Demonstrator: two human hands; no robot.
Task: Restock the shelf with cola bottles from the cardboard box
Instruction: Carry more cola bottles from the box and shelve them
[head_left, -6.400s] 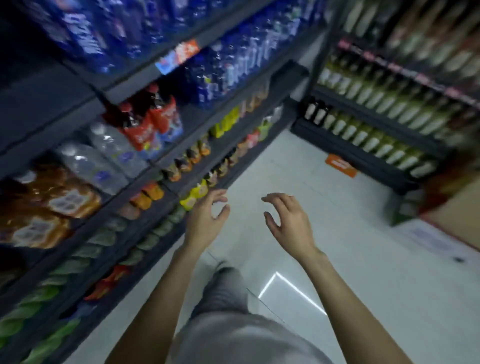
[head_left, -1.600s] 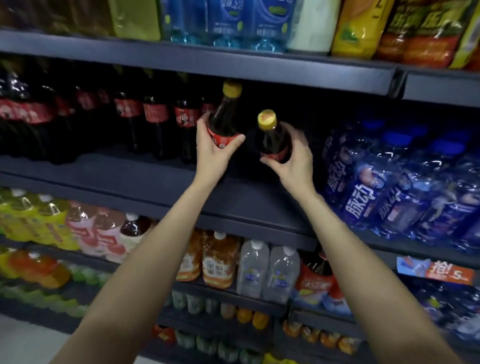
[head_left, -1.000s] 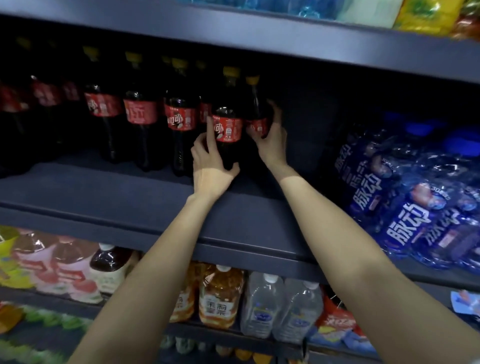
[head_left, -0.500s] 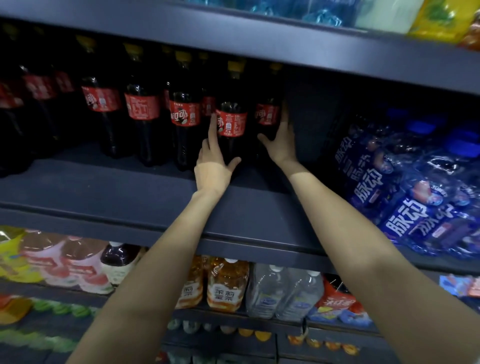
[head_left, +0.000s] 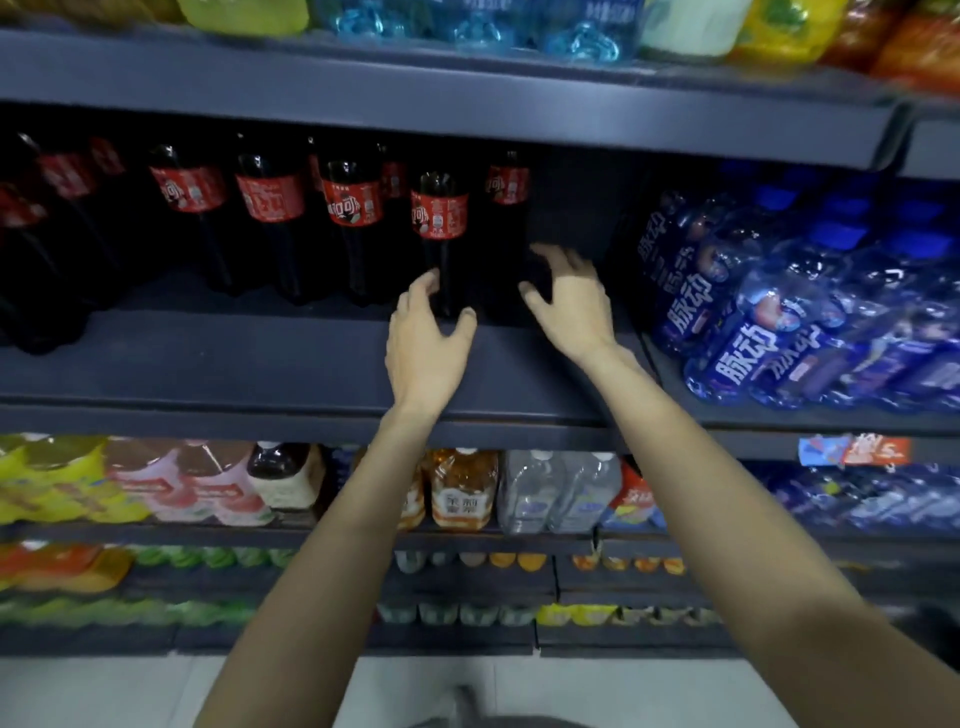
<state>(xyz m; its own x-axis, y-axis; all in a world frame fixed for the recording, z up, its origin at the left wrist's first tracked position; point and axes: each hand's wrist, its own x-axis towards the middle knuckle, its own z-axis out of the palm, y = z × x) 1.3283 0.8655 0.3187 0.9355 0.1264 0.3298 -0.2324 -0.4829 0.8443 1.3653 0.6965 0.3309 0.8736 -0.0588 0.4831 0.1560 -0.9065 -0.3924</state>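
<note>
On the dark middle shelf (head_left: 291, 358) stands a row of cola bottles (head_left: 353, 218) with red labels, set back from the front edge, and the two rightmost ones, a nearer bottle (head_left: 440, 228) and a farther one (head_left: 508, 208), sit upright beside a bare stretch of shelf next to the blue drink bottles (head_left: 753, 312). Both hands hang just in front of these two bottles with nothing in them: the left hand (head_left: 423, 343) has its fingers (head_left: 422, 291) spread and loosely bent near the base of the nearer bottle, and the right hand (head_left: 571, 301) is likewise released, fingers (head_left: 558, 257) splayed; whether any fingertip touches plastic I cannot tell. Full bottles of this kind are probably fairly heavy and top-heavy, stiff enough under pressure but smooth and apt to slip or topple into neighbours. A sound hold would likely wrap the waist just below the label, or the neck under the cap. The cardboard box is not in view.
</note>
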